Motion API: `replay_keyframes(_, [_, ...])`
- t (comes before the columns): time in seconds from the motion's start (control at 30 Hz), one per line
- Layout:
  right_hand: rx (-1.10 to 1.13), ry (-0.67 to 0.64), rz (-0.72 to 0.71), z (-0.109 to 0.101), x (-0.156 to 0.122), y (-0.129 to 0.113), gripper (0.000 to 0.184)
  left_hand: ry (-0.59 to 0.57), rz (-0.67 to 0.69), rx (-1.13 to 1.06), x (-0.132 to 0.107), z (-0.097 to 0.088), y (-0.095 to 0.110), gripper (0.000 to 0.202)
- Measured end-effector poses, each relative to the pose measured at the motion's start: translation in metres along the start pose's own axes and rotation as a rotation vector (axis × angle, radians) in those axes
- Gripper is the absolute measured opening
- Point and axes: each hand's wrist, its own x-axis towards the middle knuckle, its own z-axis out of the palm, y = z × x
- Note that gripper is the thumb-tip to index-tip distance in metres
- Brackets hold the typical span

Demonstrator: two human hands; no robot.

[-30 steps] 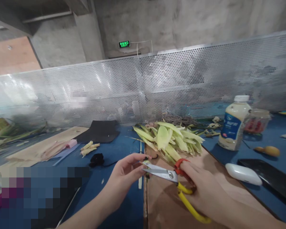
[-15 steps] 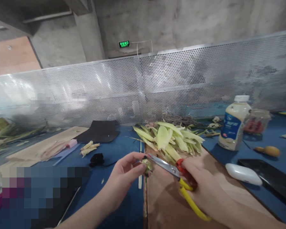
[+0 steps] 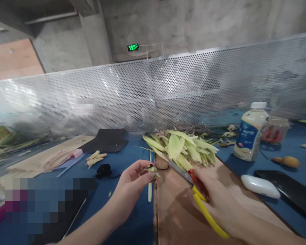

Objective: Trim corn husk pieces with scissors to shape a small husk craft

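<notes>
Left hand (image 3: 131,182) is pinching a husk scrap (image 3: 152,169), right hand (image 3: 220,202) gripping scissors (image 3: 184,174) over a blue table (image 3: 129,154) by a perforated screen (image 3: 168,92)

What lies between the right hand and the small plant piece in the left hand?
The metal blades of the scissors, above the brown board, in the head view.

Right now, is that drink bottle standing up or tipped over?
Upright: the bottle stands on its base on the blue table, white cap at the top.

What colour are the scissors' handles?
The scissors in the right hand have one red and one yellow handle; the head view shows it.
</notes>
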Motion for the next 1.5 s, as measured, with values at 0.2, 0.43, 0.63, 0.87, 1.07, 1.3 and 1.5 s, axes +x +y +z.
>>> replay_keyframes(0.2, [-0.192, 0.254, -0.097, -0.028, 0.003, -0.033, 0.019, -0.053, -0.007, -0.023, 0.002, 0.000, -0.001, 0.014])
replay_keyframes(0.43, [-0.383, 0.153, -0.142, -0.038, 0.000, -0.036, 0.022, -0.147, 0.014, -0.051, 0.000, -0.002, -0.004, 0.015])
replay_keyframes(0.63, [-0.367, 0.164, -0.135, -0.027, -0.007, -0.035, 0.019, -0.204, 0.013, -0.070, -0.002, -0.003, -0.006, 0.014])
replay_keyframes(0.87, [-0.339, 0.116, -0.100, -0.032, -0.003, -0.037, 0.019, -0.197, 0.013, -0.108, 0.000, -0.003, -0.008, 0.015])
replay_keyframes(1.07, [-0.331, 0.126, -0.110, -0.029, -0.003, -0.035, 0.013, -0.196, 0.034, -0.062, -0.001, -0.005, -0.008, 0.015])
replay_keyframes(1.3, [-0.421, 0.165, -0.164, -0.039, 0.000, -0.024, 0.017, -0.196, -0.003, -0.116, -0.001, -0.002, -0.005, 0.013])
replay_keyframes(1.5, [-0.384, 0.101, -0.133, -0.040, 0.000, -0.022, 0.013, -0.291, -0.146, -0.183, -0.004, -0.002, -0.005, 0.017])
